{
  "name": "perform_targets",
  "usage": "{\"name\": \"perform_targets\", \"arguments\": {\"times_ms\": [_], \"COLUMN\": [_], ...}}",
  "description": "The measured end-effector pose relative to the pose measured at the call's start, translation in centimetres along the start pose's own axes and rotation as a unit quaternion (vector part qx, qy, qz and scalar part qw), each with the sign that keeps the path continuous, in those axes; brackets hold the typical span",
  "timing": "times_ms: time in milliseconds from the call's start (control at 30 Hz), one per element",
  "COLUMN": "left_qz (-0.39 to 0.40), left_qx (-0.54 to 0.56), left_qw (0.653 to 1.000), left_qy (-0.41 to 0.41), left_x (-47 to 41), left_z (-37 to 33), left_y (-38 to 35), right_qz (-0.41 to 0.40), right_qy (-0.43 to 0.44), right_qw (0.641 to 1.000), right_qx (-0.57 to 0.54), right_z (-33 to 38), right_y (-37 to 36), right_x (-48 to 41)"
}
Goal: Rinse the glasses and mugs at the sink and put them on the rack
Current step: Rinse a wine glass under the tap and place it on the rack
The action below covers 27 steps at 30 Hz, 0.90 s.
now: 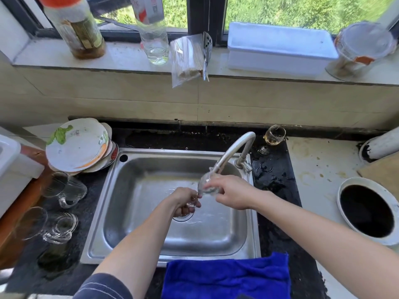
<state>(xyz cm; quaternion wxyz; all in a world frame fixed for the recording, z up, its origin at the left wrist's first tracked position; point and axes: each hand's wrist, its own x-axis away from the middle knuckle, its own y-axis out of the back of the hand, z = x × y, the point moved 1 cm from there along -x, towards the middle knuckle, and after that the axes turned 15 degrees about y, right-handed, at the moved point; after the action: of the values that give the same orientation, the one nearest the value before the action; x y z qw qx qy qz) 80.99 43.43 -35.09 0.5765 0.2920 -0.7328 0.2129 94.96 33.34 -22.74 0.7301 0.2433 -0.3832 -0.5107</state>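
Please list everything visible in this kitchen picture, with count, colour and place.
sink: one, steel, centre of counter
faucet: one, silver, sink's back right corner
stemmed glass: one, clear, under the spout
glasses and mugs: at least three, clear, left of sink
small glass: one, amber liquid, behind faucet
plates: one stack, white, left rear of sink
cloth: one, blue, sink's front edge
bottles: two, clear, windowsill
left hand: one, holds glass's foot
right hand: one, grips glass's bowl

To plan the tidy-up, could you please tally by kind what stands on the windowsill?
Bottles: 2
White box: 1
Lidded tub: 1
Bag of skewers: 1
Metal utensil: 1
Total: 6
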Motion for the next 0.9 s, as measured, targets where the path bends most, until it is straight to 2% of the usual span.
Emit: {"name": "perform_targets", "arguments": {"times_ms": [133,233,367,433,500,567,700,733,800,900], "left_qz": [0.034,0.021,0.014,-0.011,-0.028,-0.031,-0.037,-0.032,-0.022,-0.033], "left_qx": [-0.019,-0.017,0.018,0.032,0.039,0.055,0.036,0.030,0.027,0.031], "left_qw": [0.999,1.000,1.000,0.999,0.998,0.997,0.998,0.998,0.999,0.999], "left_qy": [0.027,0.013,-0.003,-0.019,-0.030,-0.035,-0.040,-0.036,-0.029,-0.031], "left_x": [0.8,1.2,1.0,0.9,0.9,0.7,0.7,0.9,1.0,1.1], "left_z": [0.1,-0.1,-0.1,-0.2,0.0,0.2,0.1,0.1,0.0,-0.2], "left_y": [0.7,1.0,1.2,1.3,1.2,1.0,0.5,0.3,0.0,0.1], "right_qz": [-0.007,0.008,-0.038,-0.013,-0.023,-0.061,-0.018,-0.034,-0.084,-0.061], "right_qy": [-0.013,-0.002,-0.025,-0.030,-0.033,-0.056,-0.060,-0.046,-0.045,-0.076], "right_qw": [0.999,1.000,0.999,0.997,0.989,0.985,0.980,0.975,0.973,0.982], "right_qx": [0.035,-0.008,-0.020,-0.076,-0.141,-0.148,-0.190,-0.213,-0.211,-0.164], "right_z": [-0.5,0.0,0.0,0.0,-0.2,-0.7,-0.4,-0.3,-0.9,-1.4], "right_y": [0.4,-0.3,-0.4,-1.2,-1.5,-1.4,-1.6,-1.6,-1.4,-1.9], "right_x": [0.6,0.5,0.7,0.8,0.8,0.8,0.8,0.6,0.2,0.7]}}
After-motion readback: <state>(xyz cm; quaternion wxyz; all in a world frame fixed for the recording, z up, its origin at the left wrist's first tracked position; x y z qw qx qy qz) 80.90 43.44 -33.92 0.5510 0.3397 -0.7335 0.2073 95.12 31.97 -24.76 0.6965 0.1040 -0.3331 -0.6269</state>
